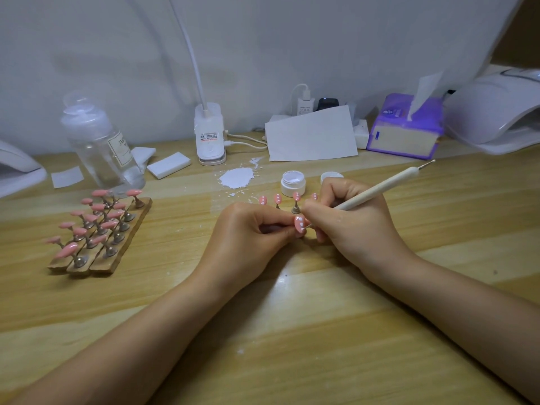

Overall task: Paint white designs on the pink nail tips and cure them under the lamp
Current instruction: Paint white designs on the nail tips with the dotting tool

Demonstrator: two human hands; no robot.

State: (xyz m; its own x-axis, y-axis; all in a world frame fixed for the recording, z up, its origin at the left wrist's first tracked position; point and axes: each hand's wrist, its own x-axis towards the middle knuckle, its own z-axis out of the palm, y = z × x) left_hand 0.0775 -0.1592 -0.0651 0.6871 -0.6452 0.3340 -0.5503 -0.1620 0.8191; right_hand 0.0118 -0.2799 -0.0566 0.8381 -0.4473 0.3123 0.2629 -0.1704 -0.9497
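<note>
Both our hands meet over the desk [292, 331]: left hand [248, 238] pinches a pink tip [299, 224], right hand [350, 220] grips the dotting pen [377, 190] touching it.

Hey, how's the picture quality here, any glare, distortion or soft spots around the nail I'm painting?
Head view: wide-angle bending curves the table edges and the white lamp arm; a soft sheen lies on the wood between the forearms; the clear bottle looks smeared and blurry; the held nail tip with its white dots is fairly sharp; the curing lamp at the right edge glows purple onto the tissue box.
</note>
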